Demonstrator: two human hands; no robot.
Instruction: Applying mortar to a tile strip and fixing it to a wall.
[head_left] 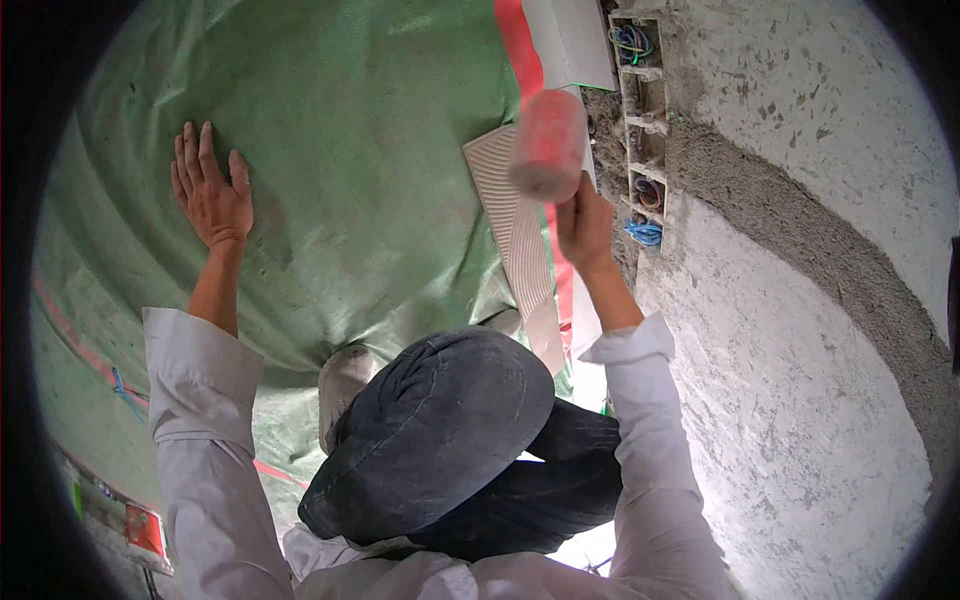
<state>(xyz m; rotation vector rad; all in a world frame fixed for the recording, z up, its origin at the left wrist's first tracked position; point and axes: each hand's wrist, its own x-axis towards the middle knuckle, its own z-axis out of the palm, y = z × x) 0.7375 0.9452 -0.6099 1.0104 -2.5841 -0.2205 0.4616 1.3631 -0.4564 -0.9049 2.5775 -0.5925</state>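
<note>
My right hand [590,228] is closed around the handle of a rubber mallet [550,145]. Its reddish head is smeared by motion and hangs over the strip of floor beside the wall. Under and left of the mallet lies a narrow, tapering beige piece with combed ridges [512,225], partly hidden by the mallet head. White tile-like pieces [570,45] run along the foot of the wall. My left hand [212,195] rests on the green sheet [350,130], palm down, fingers stretched out and holding nothing.
Several open wall boxes [644,100] with coiled coloured wires stand right of the mallet. A rough grey cement band [790,210] curves across the pale wall [740,350]. My shoe [345,388] stands on the sheet. Blue string [125,392] and a red-and-white item [145,530] lie at the left.
</note>
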